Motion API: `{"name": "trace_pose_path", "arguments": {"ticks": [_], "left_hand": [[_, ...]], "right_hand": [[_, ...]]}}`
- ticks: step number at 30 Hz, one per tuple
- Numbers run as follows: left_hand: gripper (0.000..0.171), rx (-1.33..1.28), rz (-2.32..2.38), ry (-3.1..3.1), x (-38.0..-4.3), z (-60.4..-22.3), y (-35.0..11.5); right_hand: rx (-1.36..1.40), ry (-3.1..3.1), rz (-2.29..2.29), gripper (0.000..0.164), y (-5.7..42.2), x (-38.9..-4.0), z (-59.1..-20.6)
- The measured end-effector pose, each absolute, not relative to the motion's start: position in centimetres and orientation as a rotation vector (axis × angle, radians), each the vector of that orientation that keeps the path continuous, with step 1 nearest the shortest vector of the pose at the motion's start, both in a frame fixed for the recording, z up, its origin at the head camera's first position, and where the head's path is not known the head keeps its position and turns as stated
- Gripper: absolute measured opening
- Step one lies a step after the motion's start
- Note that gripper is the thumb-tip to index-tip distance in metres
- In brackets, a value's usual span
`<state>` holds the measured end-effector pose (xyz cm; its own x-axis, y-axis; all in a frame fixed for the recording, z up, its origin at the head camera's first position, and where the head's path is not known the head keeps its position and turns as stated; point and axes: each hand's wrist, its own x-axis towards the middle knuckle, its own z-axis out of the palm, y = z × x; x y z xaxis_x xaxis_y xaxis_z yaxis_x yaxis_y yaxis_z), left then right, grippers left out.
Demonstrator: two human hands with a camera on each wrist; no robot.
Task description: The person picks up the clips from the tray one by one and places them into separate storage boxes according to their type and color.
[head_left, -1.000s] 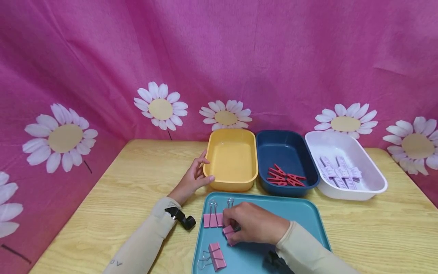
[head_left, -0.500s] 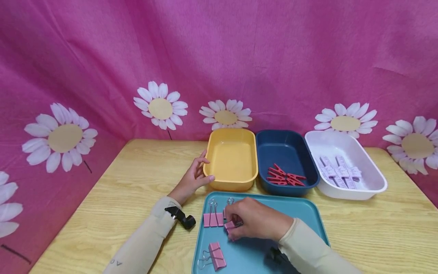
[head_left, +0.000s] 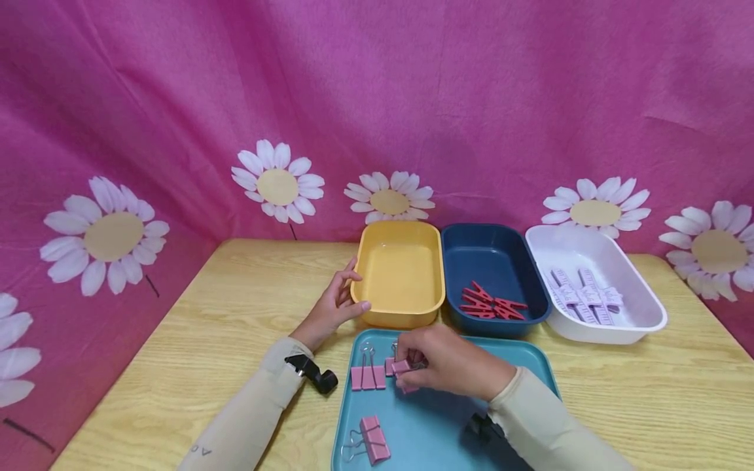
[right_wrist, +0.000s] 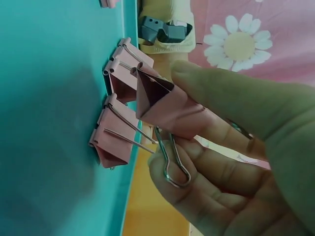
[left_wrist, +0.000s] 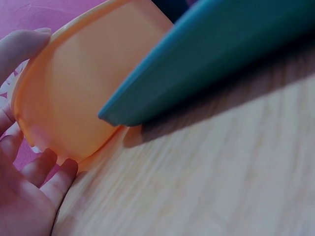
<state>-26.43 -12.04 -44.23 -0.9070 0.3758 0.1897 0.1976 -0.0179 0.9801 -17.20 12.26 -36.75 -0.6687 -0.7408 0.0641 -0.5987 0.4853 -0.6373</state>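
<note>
With thumb and fingers my right hand (head_left: 450, 363) pinches a pink binder clip (right_wrist: 170, 108) above the teal tray (head_left: 436, 432); its wire handle points towards the curled fingers in the right wrist view. Just beyond it, another pink binder clip (head_left: 389, 366) stands partly hidden by the hand. Left of that is a pink binder clip (head_left: 368, 377) with its handles towards the bins. One more pink binder clip (head_left: 375, 441) lies turned sideways nearer me. My left hand (head_left: 330, 311) rests against the left side of the yellow bin (head_left: 358, 307), fingers spread and thumb at its front corner.
A navy bin (head_left: 485, 239) holds several red clothespins (head_left: 491, 304). Right of it, a white bin (head_left: 642, 320) contains several pale lilac clips (head_left: 586, 297). The bins stand side by side behind the tray on a wooden table (head_left: 235, 314), before a pink daisy-print cloth (head_left: 471, 98).
My right hand has lifted the pinched binder clip and moved it slightly away from me, towards the row of clips at the tray's far side. The left hand has stayed at the yellow bin.
</note>
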Motion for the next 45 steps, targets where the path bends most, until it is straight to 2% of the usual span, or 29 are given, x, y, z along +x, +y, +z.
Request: {"name": "trace_pose_path", "arguments": {"ticks": [9,22,45], "left_hand": [[0.052,0.596,2.047,2.086,-26.4,-44.1,-12.2],[0.051,0.586,2.033,2.071,-24.9,-41.5,-11.9],[0.054,0.588,2.014,2.074,-25.3,-41.7,-12.1]], "right_hand": [[-1.102,2.603,-0.985,0.017,12.7,-17.6,-36.3],[-1.056,2.733,-1.075,0.017,13.6,-19.2,-35.4],[-0.883,2.81,-1.14,0.011,13.3,-23.4,-34.6]]}}
